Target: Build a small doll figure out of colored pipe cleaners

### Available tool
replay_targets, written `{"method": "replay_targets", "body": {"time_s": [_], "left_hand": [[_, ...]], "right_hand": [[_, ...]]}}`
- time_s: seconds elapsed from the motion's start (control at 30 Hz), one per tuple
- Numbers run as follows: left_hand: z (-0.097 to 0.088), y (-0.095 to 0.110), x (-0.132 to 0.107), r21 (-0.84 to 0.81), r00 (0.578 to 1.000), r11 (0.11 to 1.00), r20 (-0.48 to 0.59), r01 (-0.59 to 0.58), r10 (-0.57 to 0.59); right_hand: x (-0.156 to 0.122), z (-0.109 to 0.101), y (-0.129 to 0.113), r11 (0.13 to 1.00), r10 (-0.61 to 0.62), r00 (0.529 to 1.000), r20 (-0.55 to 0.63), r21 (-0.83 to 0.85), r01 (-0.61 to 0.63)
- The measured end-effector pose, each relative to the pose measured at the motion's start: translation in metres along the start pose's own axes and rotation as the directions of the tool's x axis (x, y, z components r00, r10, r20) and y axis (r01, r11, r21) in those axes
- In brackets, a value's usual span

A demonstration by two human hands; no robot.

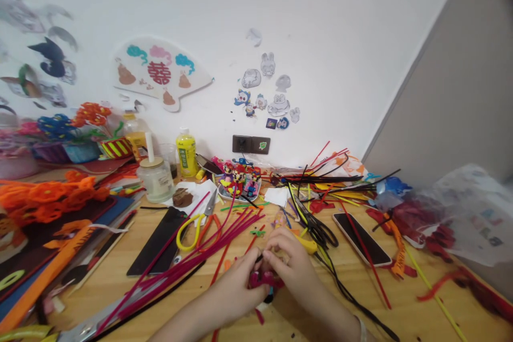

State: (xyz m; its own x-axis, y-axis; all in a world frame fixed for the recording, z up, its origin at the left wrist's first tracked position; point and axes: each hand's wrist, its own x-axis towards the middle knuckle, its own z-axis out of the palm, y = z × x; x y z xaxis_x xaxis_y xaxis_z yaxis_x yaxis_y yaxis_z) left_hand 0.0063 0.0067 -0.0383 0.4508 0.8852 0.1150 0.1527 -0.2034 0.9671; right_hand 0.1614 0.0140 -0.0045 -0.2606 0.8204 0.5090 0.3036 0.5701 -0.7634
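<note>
My left hand (234, 288) and my right hand (292, 261) meet above the wooden table, low in the middle of the view. Between their closed fingers is a small magenta craft figure (265, 279), with a dark bit at its top near the fingertips. Its lower part, white and teal, shows under my hands; the rest is hidden by the fingers. Left of my hands lies a bundle of magenta pipe cleaners (236, 234). Farther back, several colourful little figures (239, 177) stand together in a tray.
Orange-and-yellow-handled scissors (199, 231) lie across a black tablet (158, 243). Black-handled scissors (320, 227) and a phone (363, 240) are on the right. A glass jar (156, 181) and yellow bottle (186, 154) stand near the wall. Large scissors (92, 323) lie front left.
</note>
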Motion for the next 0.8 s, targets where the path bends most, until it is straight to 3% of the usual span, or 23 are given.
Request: {"method": "replay_targets", "body": {"time_s": [0.1, 0.2, 0.27, 0.33, 0.53, 0.67, 0.8], "left_hand": [[-0.002, 0.005, 0.003, -0.087, 0.998, 0.995, -0.022, 0.050, -0.052], [-0.006, 0.015, 0.007, -0.239, 0.992, 0.968, -0.079, 0.076, -0.098], [-0.008, 0.020, 0.010, -0.371, 0.984, 0.926, -0.126, 0.074, -0.129], [-0.011, 0.021, 0.013, -0.479, 0.966, 0.876, -0.190, 0.066, -0.176], [-0.019, 0.024, 0.015, -0.662, 0.892, 0.740, -0.260, 0.114, -0.371], [-0.020, 0.026, 0.016, -0.629, 0.909, 0.771, -0.255, 0.102, -0.329], [-0.018, 0.021, 0.017, -0.553, 0.927, 0.824, -0.234, 0.119, -0.291]], "right_hand": [[0.004, -0.007, 0.004, 0.993, 0.099, 0.983, -0.153, 0.081, -0.087], [0.009, -0.020, 0.017, 0.931, 0.316, 0.906, -0.283, 0.279, -0.237], [0.011, -0.028, 0.027, 0.877, 0.417, 0.854, -0.310, 0.384, -0.289], [0.012, -0.034, 0.033, 0.842, 0.461, 0.836, -0.298, 0.445, -0.306], [0.012, -0.030, 0.019, 0.799, 0.446, 0.893, -0.053, 0.474, -0.371], [0.008, -0.018, 0.012, 0.876, 0.305, 0.951, 0.054, 0.376, -0.302], [0.004, -0.010, 0.016, 0.931, 0.204, 0.973, 0.111, 0.286, -0.228]]}}
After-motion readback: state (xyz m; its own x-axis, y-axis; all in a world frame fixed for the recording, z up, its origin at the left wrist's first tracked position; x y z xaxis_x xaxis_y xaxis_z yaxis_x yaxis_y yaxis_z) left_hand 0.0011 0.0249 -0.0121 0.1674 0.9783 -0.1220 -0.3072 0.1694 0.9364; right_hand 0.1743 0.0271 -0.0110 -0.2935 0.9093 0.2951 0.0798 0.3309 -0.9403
